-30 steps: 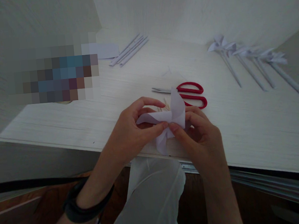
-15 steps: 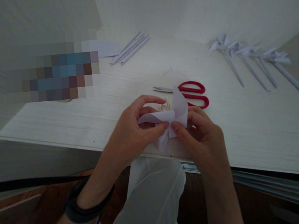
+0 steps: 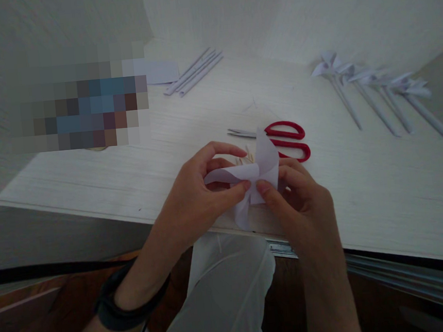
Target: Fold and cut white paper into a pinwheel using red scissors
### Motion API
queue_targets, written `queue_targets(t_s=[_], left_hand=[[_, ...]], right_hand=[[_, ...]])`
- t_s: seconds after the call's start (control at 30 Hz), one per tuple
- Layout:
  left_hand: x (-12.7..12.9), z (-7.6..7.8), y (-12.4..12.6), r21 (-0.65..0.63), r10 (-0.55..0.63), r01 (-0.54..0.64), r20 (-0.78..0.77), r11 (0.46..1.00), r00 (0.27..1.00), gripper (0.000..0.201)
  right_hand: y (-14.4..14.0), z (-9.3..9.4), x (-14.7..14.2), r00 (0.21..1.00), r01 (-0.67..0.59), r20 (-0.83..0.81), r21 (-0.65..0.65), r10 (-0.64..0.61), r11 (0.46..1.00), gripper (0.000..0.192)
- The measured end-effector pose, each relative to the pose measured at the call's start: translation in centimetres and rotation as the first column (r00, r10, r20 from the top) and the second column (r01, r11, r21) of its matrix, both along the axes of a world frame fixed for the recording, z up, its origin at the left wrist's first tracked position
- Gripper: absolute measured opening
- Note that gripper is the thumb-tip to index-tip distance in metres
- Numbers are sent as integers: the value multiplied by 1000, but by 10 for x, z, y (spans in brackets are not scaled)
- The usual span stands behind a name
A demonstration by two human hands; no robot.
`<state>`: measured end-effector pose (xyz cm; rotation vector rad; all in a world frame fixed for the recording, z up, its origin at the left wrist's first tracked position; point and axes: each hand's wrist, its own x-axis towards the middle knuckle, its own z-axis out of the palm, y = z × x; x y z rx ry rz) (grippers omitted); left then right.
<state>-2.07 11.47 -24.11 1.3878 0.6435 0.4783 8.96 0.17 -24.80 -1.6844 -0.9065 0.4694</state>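
Near the table's front edge I hold a white paper pinwheel [image 3: 266, 158] between both hands. Its blades curl inward to the middle. My left hand [image 3: 203, 185] pinches it close to the centre with the thumb, the index finger arched above. My right hand [image 3: 297, 195] grips the right side, its thumb beside the centre and the other fingers behind the paper. Just beyond the pinwheel lie small wooden sticks [image 3: 248, 156], partly hidden. Red-handled scissors [image 3: 286, 129] rest behind it, blades pointing left.
Several paper pinwheels on rolled sticks [image 3: 377, 82] lie in a row at the right. Rolled paper sticks [image 3: 196, 72] and a flat paper sheet [image 3: 161, 71] are at the back. Walls stand behind the white table [image 3: 129, 174]. A pixelated patch covers the left.
My right thumb has shifted slightly to the right, away from the pinwheel's centre. Both hands keep their hold, and the other things stay where they were.
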Motion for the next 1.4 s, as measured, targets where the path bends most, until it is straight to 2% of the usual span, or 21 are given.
queue_targets(t_s=[0.43, 0.53, 0.73, 0.83, 0.93, 1.13, 1.27, 1.4], left_hand=[[0, 2, 1, -24, -55, 54, -49, 998, 997, 36], [0, 2, 1, -33, -30, 29, -33, 999, 999, 34], [-6, 0, 5, -21, 119, -120, -29, 993, 992, 29], [-10, -1, 9, -22, 260, -260, -18, 965, 965, 30], [-11, -2, 10, -29, 345, -345, -9, 938, 938, 32], [-9, -2, 8, -50, 490, -489, 34, 871, 871, 31], [-8, -2, 8, -90, 575, -568, 88, 818, 814, 30], [-8, -1, 8, -130, 586, -573, 98, 809, 805, 28]], right_hand=[[-2, 3, -3, 999, 13, 51, -43, -11, 999, 9], [-1, 4, -4, 998, 9, 60, -45, -6, 999, 9], [-4, 8, 2, 999, -8, 31, -53, 9, 999, 9], [-4, 11, 10, 995, 75, 74, -61, -71, 995, 13], [3, 11, 15, 970, 160, 197, -94, -139, 983, 14], [26, 6, 6, 908, 211, 414, -312, -68, 927, 16], [34, 6, 6, 865, 225, 500, -321, -36, 920, 13], [36, 7, 10, 855, 229, 517, -331, -27, 916, 11]])
